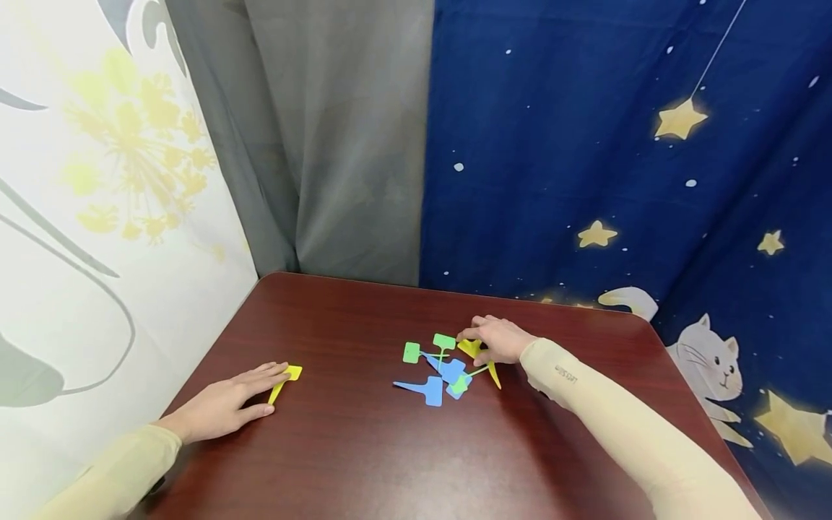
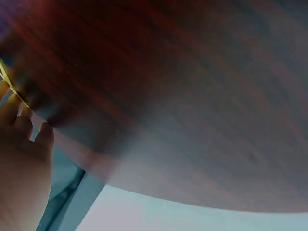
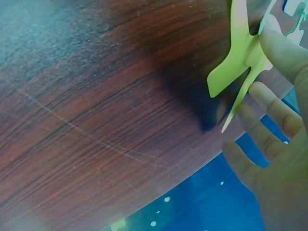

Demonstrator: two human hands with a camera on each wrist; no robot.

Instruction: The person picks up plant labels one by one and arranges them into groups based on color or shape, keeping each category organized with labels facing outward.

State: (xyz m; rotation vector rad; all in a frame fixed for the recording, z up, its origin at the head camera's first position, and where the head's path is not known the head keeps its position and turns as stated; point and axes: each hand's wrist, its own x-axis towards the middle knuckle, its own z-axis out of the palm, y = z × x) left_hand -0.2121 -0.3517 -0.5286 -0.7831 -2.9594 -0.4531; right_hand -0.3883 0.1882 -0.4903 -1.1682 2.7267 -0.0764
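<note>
At the left side of the table, my left hand point(image 1: 230, 401) rests with its fingers nearly straight on a yellow T-shaped plant label point(image 1: 295, 373). Its thumb lies by the label's pointed end. In the left wrist view only a thin yellow edge shows beside the fingertips. Over the pile, right of centre, my right hand point(image 1: 497, 339) has thumb and fingers around a yellow plant label point(image 3: 233, 62). A second yellow label point(image 3: 239, 103) crosses it, its point angled down. Blue plant labels point(image 1: 433, 391) and green plant labels point(image 1: 412, 352) lie loosely overlapped just left of that hand.
The dark red-brown table point(image 1: 338, 462) has rounded far corners. Behind it hang a grey curtain point(image 1: 364, 144) and a blue star-patterned curtain point(image 1: 552, 144). A white patterned cloth point(image 1: 58, 217) borders the left side.
</note>
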